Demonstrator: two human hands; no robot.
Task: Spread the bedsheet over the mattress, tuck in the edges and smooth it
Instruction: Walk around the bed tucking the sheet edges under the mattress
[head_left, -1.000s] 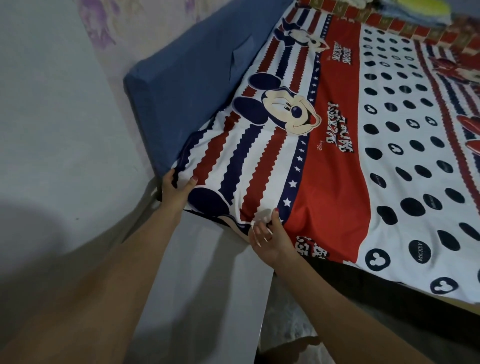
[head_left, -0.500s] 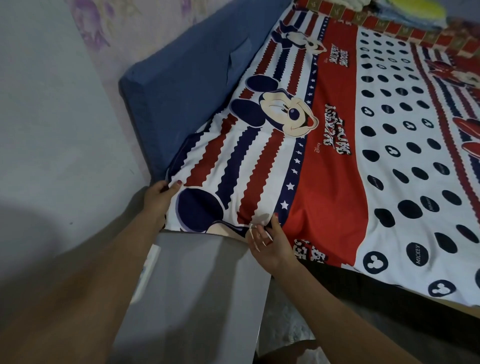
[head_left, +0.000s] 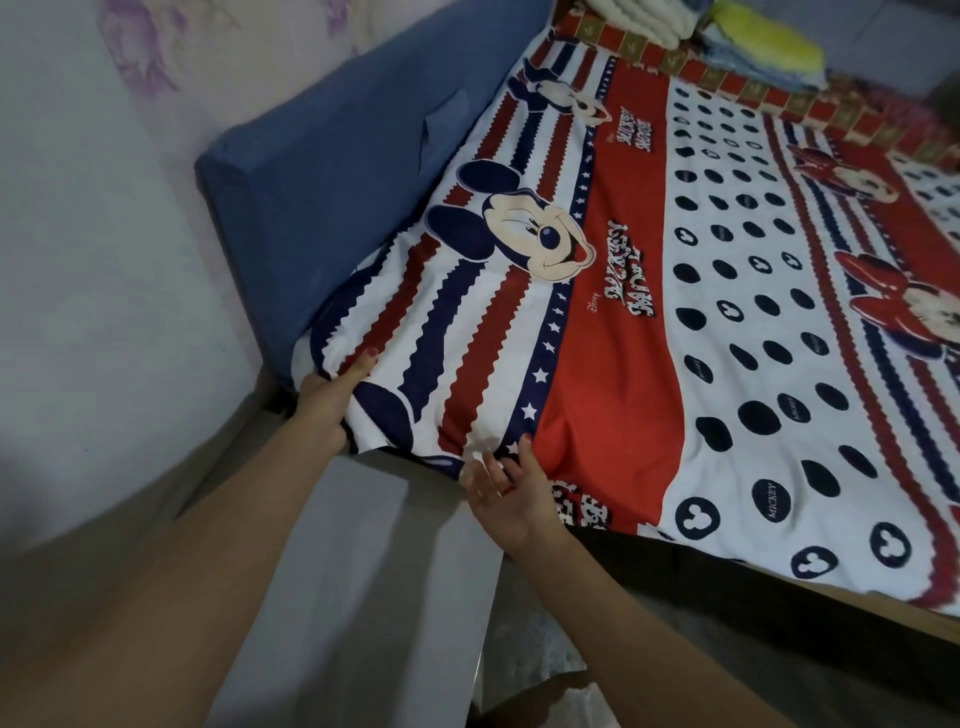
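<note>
While the bedsheet (head_left: 597, 364) lies spread over the mattress (head_left: 332, 187), its near corner is gripped by the left hand (head_left: 327, 400). The sheet's edge is touched by the right hand (head_left: 511, 493), fingers loosely spread.

A red, white and navy cartoon-print cotton bedsheet (head_left: 597, 338) covers the blue fabric-covered mattress (head_left: 332, 197). At seven o'clock, the left hand (head_left: 332, 400) grips its corner; the right hand (head_left: 511, 491), fingers relaxed, touches the near edge beside it. Folded linens (head_left: 727, 36) sit at one o'clock.
</note>
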